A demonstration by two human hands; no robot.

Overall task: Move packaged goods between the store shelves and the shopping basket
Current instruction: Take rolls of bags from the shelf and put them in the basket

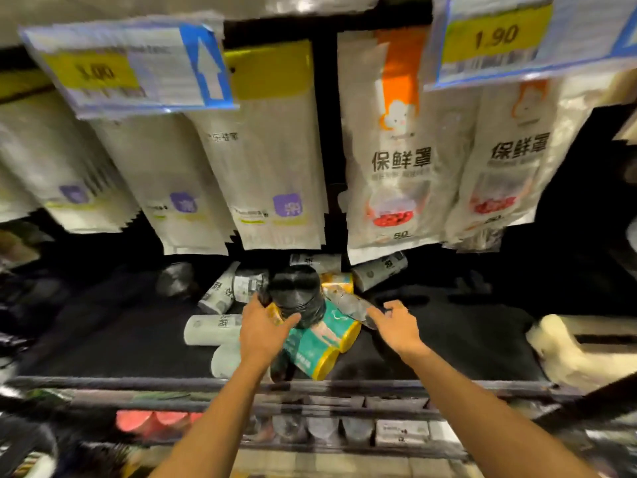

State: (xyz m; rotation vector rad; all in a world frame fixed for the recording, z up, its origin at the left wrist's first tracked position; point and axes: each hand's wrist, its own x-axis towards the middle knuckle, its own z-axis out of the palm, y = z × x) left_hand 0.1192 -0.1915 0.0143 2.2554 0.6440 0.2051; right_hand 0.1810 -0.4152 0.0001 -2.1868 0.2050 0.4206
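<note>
On a dark shelf (448, 339) lies a heap of rolled packaged goods. A black roll of bags (296, 293) stands on top of a green-and-yellow pack of rolls (324, 343). My left hand (263, 326) reaches in with thumb and fingers spread around the black roll's lower left side, touching it. Just to the right, my right hand (394, 324) hovers with fingers loosely curled, beside a clear-wrapped roll (348, 303), holding nothing. White rolls (210, 327) lie to the left. The image is blurred. No basket is in view.
Flat white packets (275, 174) and orange-topped packets (389, 150) hang from hooks above the shelf, with yellow price tags (493, 36) overhead. The shelf's front rail (138, 384) runs below my forearms. A cream object (579, 343) sits at the right.
</note>
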